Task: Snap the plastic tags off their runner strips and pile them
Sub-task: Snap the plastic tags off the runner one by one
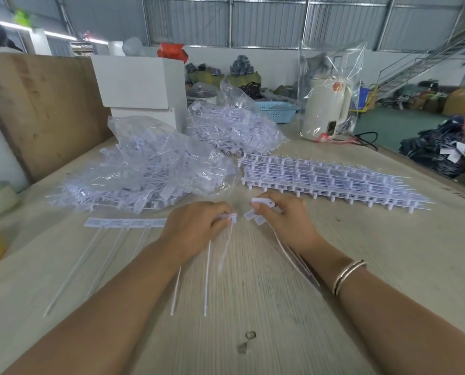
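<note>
On the counter, bagged tags lie at 11 o'clock and stacked strips at 1 o'clock. A few tags are pinched in each of the left hand and right hand, tails trailing toward 6 o'clock.

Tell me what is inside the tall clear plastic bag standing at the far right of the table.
A cream plastic electric kettle stands inside the clear plastic bag, handle to the right. A red patch shows near its base; the crinkled film hides what it is.

Single head view — looks forward-down, close over table.
</note>
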